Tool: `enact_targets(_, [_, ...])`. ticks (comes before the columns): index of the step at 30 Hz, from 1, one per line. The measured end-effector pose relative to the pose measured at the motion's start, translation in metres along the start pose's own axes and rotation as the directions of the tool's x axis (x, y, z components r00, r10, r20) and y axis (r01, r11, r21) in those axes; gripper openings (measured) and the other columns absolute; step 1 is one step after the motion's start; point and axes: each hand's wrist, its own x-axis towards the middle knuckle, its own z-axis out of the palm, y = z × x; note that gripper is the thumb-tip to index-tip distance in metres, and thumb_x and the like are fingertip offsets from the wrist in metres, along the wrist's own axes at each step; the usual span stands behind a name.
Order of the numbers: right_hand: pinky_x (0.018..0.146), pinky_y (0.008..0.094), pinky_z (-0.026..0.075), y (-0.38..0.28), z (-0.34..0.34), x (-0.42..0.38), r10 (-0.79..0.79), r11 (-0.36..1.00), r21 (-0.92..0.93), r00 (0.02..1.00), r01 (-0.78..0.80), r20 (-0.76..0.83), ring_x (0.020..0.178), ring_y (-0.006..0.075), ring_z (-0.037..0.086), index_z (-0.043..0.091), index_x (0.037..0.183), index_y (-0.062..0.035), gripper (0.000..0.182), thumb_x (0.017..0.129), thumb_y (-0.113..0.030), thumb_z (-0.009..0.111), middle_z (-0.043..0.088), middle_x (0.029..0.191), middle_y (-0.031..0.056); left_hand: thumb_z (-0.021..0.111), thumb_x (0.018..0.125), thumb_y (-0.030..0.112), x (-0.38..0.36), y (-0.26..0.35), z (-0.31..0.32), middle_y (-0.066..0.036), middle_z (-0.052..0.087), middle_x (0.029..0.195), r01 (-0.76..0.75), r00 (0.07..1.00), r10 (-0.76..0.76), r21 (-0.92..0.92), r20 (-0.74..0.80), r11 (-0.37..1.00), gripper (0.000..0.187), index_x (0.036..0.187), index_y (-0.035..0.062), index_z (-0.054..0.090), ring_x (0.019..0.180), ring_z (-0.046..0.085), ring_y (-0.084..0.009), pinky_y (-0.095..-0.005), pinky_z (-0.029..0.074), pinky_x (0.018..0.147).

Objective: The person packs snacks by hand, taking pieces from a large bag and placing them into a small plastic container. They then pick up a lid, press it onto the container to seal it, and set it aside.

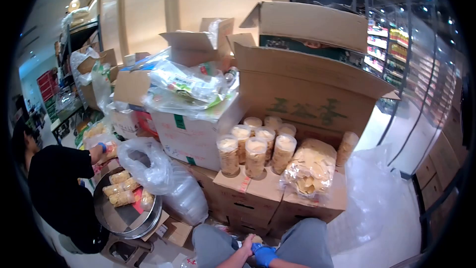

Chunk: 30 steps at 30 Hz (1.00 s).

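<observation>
My left hand (246,244), bare, is low between my knees, its fingers closed against a small pale, round-topped thing (257,239). Pressed up beside it is my right hand (265,255) in a blue glove, also closed around that thing. Most of it is hidden by the hands, so its kind does not show. In front of me, several clear tubs of yellowish chips (256,158) stand upright on cardboard boxes (248,188). To their right lies a large clear bag of chips (312,166), with another tub (347,148) leaning behind it.
At left, a person in black (59,193) works beside a round metal pan (110,222) holding several filled tubs. A clear plastic bag (186,196) of stacked empty tubs leans by the boxes. Plastic packaging (186,82) tops a white box (186,134). Plastic sheeting (369,193) hangs at right.
</observation>
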Motion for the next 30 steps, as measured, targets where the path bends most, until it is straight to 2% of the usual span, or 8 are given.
enact_targets(2, [0.091,0.0450,0.039,-0.014,-0.013,0.005,0.083,0.996,0.000,0.990,-0.084,0.110,0.113,0.0301,0.048,0.035,0.130,-0.0169,0.070,0.068,-0.033,0.064,0.045,0.129,0.0104,0.045,0.083,0.038,-0.020,0.012,0.017,-0.011,0.063,0.081,-0.032,0.999,0.031,0.069,0.012,0.997,0.035,0.089,0.0056,0.058,0.075,0.060,-0.0279,-0.0429,0.049,0.073])
enact_targets(5, [0.080,0.0563,0.041,-0.043,-0.067,0.008,0.188,0.980,-0.135,0.886,-0.143,0.424,0.112,0.0293,0.050,0.033,0.129,-0.0160,0.072,0.065,-0.024,0.064,0.048,0.125,0.0089,0.050,0.080,0.039,-0.047,0.024,0.030,-0.012,0.061,0.083,0.019,0.999,-0.025,0.141,0.038,0.990,0.034,0.092,0.0079,0.055,0.075,0.060,-0.0282,-0.0446,0.049,0.072])
enact_targets(8, [0.073,0.0444,0.048,-0.032,-0.058,0.010,0.070,0.997,-0.038,0.984,-0.065,0.166,0.087,0.0372,0.060,0.054,0.100,-0.0024,0.026,0.077,-0.012,0.050,0.060,0.096,0.0223,0.047,0.080,0.042,-0.071,0.037,0.049,-0.015,0.060,0.086,0.016,0.994,-0.026,0.085,0.110,0.996,0.039,0.092,0.0064,0.054,0.080,0.059,-0.0325,-0.0469,0.047,0.078])
enact_targets(13, [0.068,0.0444,0.048,-0.026,-0.066,0.006,-0.037,0.999,-0.015,0.999,0.037,0.003,0.079,0.0366,0.060,0.059,0.085,-0.0021,0.020,0.075,-0.018,0.052,0.061,0.082,0.0207,0.038,0.082,0.049,-0.049,0.032,0.029,-0.019,0.052,0.117,0.066,0.986,-0.041,-0.153,0.163,0.986,0.056,0.115,0.0062,0.049,0.108,0.048,-0.0375,-0.0532,0.034,0.095])
enact_targets(17, [0.064,0.0434,0.048,-0.044,-0.121,-0.006,0.069,0.993,-0.082,0.990,-0.079,-0.123,0.072,0.0337,0.060,0.062,0.077,-0.0041,0.019,0.074,-0.021,0.054,0.062,0.076,0.0181,0.042,0.079,0.055,-0.043,0.030,0.016,-0.012,0.055,0.104,0.057,0.996,-0.034,-0.290,0.085,0.955,0.052,0.113,0.0150,0.049,0.089,0.053,-0.0306,-0.0473,0.046,0.071])
enact_targets(19, [0.063,0.0417,0.047,-0.045,-0.144,-0.015,0.044,0.998,0.069,0.895,-0.015,-0.445,0.067,0.0334,0.058,0.062,0.074,-0.0052,0.021,0.077,-0.025,0.055,0.060,0.070,0.0158,0.042,0.078,0.055,-0.056,0.037,0.026,-0.009,0.055,0.101,0.049,0.996,-0.024,-0.314,0.082,0.948,0.051,0.110,0.0155,0.049,0.084,0.052,-0.0295,-0.0439,0.046,0.064])
enact_targets(25, [0.069,0.0391,0.046,-0.054,-0.251,-0.029,0.000,0.999,0.023,0.589,0.032,-0.808,0.075,0.0315,0.056,0.059,0.084,-0.0031,0.014,0.076,-0.014,0.061,0.059,0.078,0.0140,0.040,0.079,0.056,-0.072,0.043,0.039,-0.011,0.054,0.105,0.026,0.995,0.001,-0.274,0.097,0.961,0.054,0.112,0.0133,0.048,0.086,0.052,-0.0315,-0.0421,0.047,0.062])
enact_targets(30, [0.070,0.0394,0.045,-0.053,-0.318,-0.017,-0.074,0.983,-0.154,0.559,-0.097,-0.826,0.079,0.0306,0.055,0.056,0.087,-0.0025,0.016,0.076,-0.012,0.060,0.057,0.083,0.0151,0.038,0.080,0.056,-0.072,0.041,0.045,-0.013,0.053,0.109,0.021,0.994,0.005,-0.233,0.111,0.972,0.057,0.116,0.0122,0.047,0.091,0.052,-0.0329,-0.0432,0.047,0.064])
